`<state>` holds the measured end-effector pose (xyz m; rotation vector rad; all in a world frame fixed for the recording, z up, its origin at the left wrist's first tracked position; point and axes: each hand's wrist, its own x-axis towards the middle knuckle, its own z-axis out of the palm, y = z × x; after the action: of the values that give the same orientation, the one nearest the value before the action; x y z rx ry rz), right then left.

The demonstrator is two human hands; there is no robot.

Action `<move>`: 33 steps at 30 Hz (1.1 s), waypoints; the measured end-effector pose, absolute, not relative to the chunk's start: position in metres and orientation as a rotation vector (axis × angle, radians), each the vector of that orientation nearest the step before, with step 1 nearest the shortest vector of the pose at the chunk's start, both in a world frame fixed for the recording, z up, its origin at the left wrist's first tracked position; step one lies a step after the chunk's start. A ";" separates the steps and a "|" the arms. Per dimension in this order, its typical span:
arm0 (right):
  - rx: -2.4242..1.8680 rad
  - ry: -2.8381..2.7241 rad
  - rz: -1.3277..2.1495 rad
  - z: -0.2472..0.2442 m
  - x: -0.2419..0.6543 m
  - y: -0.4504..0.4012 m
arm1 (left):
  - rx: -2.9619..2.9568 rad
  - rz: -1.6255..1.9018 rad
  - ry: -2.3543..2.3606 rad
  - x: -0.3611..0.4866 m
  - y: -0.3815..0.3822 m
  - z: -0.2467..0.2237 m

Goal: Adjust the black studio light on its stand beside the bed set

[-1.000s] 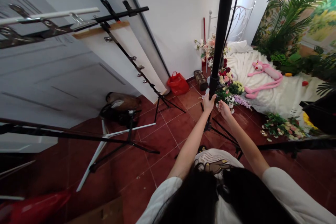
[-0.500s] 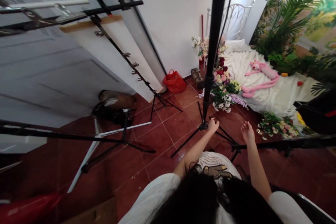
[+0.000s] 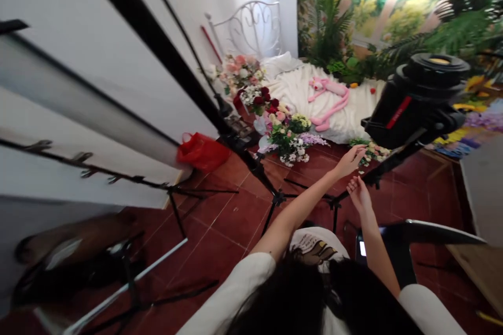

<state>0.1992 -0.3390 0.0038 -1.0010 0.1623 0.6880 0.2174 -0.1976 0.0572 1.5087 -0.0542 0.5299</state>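
Two bare hands are raised just in front of a slim black metal light-stand pole (image 3: 393, 161), which runs slantwise across the view from a bulky black cylindrical studio lamp with a red label (image 3: 411, 99) down to a splayed black tripod base (image 3: 335, 202) on the dark red tiles (image 3: 230, 214). The left hand (image 3: 348, 162) is stretched towards the pole, its fingers loosely spread and slightly bent; the right hand (image 3: 359, 196) is just below it, fingers half curled, with nothing to be seen in either. The pole passes behind the right hand in view, and whether skin meets metal I cannot tell. The lamp sits at the upper end of the pole, to the right of both hands, so the stand is probably top-heavy, and its housing looks hard, with electronics inside that would suffer from a fall. The tube should be stiff and smooth, perhaps a little slippery to a dry palm, so a full wrap around the bare tube, with the other hand closer to the lamp, seems the safer hold. The black mounting bracket (image 3: 444, 124) beside the housing is likely to pivot, which makes it a poor handle.
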 end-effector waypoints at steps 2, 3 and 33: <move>-0.970 0.165 0.645 0.008 0.199 -0.349 | 1.493 0.491 -0.121 0.228 -0.218 0.067; -0.961 0.168 0.625 0.010 0.198 -0.354 | 1.487 0.464 -0.146 0.233 -0.227 0.070; -0.523 0.255 0.711 0.044 0.180 -0.387 | 1.426 0.412 0.070 0.233 -0.284 0.035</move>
<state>0.1804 -0.3867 0.0440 -0.5230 0.2554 0.7106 0.2330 -0.2843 0.0350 1.4263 0.0696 0.4125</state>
